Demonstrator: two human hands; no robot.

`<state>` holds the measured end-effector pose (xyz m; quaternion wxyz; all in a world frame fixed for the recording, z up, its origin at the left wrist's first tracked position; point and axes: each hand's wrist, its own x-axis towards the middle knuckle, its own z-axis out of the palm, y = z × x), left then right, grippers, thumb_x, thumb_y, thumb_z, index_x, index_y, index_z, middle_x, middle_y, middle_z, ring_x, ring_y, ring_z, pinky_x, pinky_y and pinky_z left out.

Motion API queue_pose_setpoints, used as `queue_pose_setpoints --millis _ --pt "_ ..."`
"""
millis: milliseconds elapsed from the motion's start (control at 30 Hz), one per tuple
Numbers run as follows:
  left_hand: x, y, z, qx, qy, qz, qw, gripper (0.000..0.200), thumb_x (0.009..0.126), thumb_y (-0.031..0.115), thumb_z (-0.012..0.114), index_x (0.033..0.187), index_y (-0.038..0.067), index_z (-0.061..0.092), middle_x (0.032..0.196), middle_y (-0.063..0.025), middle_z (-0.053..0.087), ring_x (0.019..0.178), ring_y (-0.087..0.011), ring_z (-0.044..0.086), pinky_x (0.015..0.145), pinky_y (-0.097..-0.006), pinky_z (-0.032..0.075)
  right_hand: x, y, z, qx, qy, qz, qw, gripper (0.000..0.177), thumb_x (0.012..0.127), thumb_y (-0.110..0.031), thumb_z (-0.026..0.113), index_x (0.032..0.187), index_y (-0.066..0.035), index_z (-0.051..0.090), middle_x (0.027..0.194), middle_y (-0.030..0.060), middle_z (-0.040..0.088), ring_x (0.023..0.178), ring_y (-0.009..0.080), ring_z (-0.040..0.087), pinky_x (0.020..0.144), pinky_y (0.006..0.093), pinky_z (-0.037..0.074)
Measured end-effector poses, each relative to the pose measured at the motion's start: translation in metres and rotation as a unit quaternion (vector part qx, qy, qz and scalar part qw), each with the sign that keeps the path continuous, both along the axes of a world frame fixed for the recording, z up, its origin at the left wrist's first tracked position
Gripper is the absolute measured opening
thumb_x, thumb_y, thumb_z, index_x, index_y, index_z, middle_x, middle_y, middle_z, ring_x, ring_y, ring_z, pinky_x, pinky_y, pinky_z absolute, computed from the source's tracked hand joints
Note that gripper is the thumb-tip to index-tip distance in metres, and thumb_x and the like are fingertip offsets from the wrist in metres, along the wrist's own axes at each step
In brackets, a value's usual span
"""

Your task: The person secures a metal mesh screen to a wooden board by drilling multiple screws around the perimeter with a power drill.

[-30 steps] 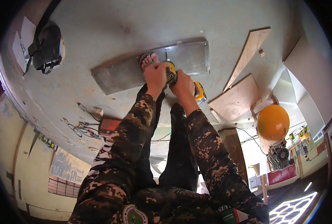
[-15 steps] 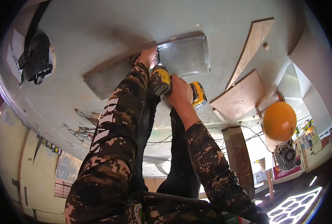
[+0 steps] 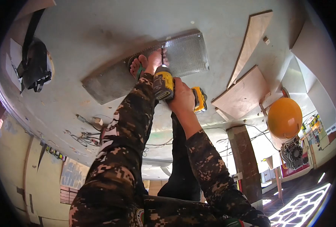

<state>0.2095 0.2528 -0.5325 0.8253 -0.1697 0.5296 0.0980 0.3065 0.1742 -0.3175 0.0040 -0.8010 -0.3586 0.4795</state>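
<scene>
My right hand (image 3: 182,96) is wrapped round the handle of a yellow and black cordless drill (image 3: 164,84). Its long thin bit (image 3: 162,56) points at a perforated metal sheet (image 3: 188,53) lying on the grey surface. Beside the bit, low over the sheet, my left hand (image 3: 156,60) has its fingers drawn together near the bit's tip. Whatever they pinch is too small or hidden to make out. A foot in a sandal with a green strap (image 3: 138,68) rests on the sheet just left of that hand.
Plywood offcuts (image 3: 241,92) and a long curved wood strip (image 3: 251,45) lie to the right. A black welding mask (image 3: 37,66) sits at the left. Cables and clamps (image 3: 84,138) lie lower left. An orange rounded object (image 3: 284,118) stands at the right by a wooden post (image 3: 245,162).
My left hand has shifted right to the bit's tip, uncovering the sandalled foot. The drill stays in my right hand, and the whole view has shifted slightly.
</scene>
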Motion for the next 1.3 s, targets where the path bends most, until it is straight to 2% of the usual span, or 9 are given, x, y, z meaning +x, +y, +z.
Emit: queue_pose_setpoints --millis 233,433,500,733,800,900,1133,1200,1300 --pt "0.018 -0.020 -0.024 -0.001 0.000 -0.002 1.000 0.012 0.089 0.015 0.075 0.090 0.005 0.067 0.060 0.0031 0.040 0.045 -0.0110 0.039 0.042 -0.0293 0.036 0.018 -0.016 -0.010 0.076 0.004 -0.046 0.996 0.053 0.071 -0.018 0.082 0.116 -0.009 0.055 0.096 0.0183 0.069 0.090 0.0407 0.068 0.076 0.0505 0.054" --pt "-0.009 -0.058 -0.092 0.164 -0.148 0.005 0.975 0.024 0.095 0.019 0.056 0.109 0.002 0.066 0.074 -0.0065 0.058 0.065 -0.0217 0.060 0.063 -0.0356 0.050 0.018 -0.011 -0.010 0.061 -0.012 -0.059 0.996 0.063 0.070 -0.009 0.078 0.129 -0.010 0.056 0.094 0.0207 0.070 0.090 0.0415 0.068 0.078 0.0488 0.054" --pt "0.004 -0.063 -0.112 0.375 0.210 -0.448 0.784 0.033 0.093 0.023 0.049 0.120 0.008 0.063 0.099 -0.0163 0.070 0.092 -0.0336 0.067 0.079 -0.0399 0.052 0.018 -0.013 -0.014 0.076 0.000 -0.050 0.996 0.077 0.070 -0.014 0.079 0.139 -0.012 0.046 0.095 0.0198 0.069 0.088 0.0424 0.068 0.074 0.0519 0.053" --pt "-0.007 -0.052 -0.095 0.389 0.153 -0.362 0.833 0.050 0.090 -0.003 0.050 0.137 0.012 0.057 0.076 -0.0075 0.055 0.057 -0.0223 0.060 0.050 -0.0384 0.050 0.019 -0.015 -0.014 0.089 0.017 -0.074 0.993 0.076 0.072 -0.015 0.078 0.141 -0.014 0.047 0.094 0.0201 0.069 0.088 0.0421 0.068 0.074 0.0514 0.054" --pt "-0.008 -0.045 -0.079 0.158 0.088 -0.108 0.978 0.049 0.090 -0.003 0.050 0.137 0.010 0.057 0.081 -0.0077 0.058 0.059 -0.0221 0.061 0.051 -0.0383 0.051 0.019 -0.018 -0.017 0.091 0.012 -0.062 0.994 0.075 0.072 -0.015 0.078 0.142 -0.015 0.049 0.092 0.0197 0.070 0.087 0.0421 0.068 0.074 0.0511 0.054" --pt "-0.007 -0.056 -0.093 0.419 0.149 -0.368 0.817 0.046 0.093 0.000 0.051 0.137 0.008 0.056 0.080 -0.0080 0.058 0.060 -0.0211 0.062 0.052 -0.0377 0.052 0.019 -0.016 -0.017 0.092 0.019 -0.069 0.993 0.075 0.072 -0.015 0.077 0.142 -0.015 0.051 0.092 0.0196 0.070 0.087 0.0419 0.068 0.074 0.0511 0.054" --pt "0.001 -0.047 -0.080 0.413 0.142 -0.341 0.833 0.040 0.096 0.011 0.058 0.136 0.011 0.059 0.074 -0.0056 0.059 0.056 -0.0186 0.060 0.052 -0.0349 0.051 0.019 -0.010 -0.015 0.076 0.021 -0.073 0.994 0.075 0.072 -0.013 0.076 0.142 -0.015 0.051 0.093 0.0199 0.070 0.088 0.0419 0.068 0.076 0.0514 0.054" --pt "0.018 -0.030 -0.032 0.292 0.196 -0.384 0.854 0.047 0.098 0.039 0.049 0.129 0.007 0.062 0.128 -0.0116 0.066 0.116 -0.0276 0.063 0.096 -0.0338 0.046 0.020 -0.010 -0.015 0.077 0.020 -0.072 0.994 0.074 0.071 -0.012 0.076 0.141 -0.015 0.051 0.094 0.0200 0.070 0.088 0.0421 0.068 0.077 0.0516 0.054" --pt "0.020 -0.020 -0.012 0.279 0.182 -0.389 0.859 0.047 0.100 0.040 0.047 0.128 0.006 0.062 0.122 -0.0101 0.068 0.108 -0.0250 0.065 0.091 -0.0330 0.047 0.021 -0.004 -0.013 0.071 0.020 -0.078 0.994 0.068 0.071 -0.006 0.072 0.137 -0.011 0.056 0.095 0.0220 0.071 0.092 0.0421 0.069 0.079 0.0462 0.055"
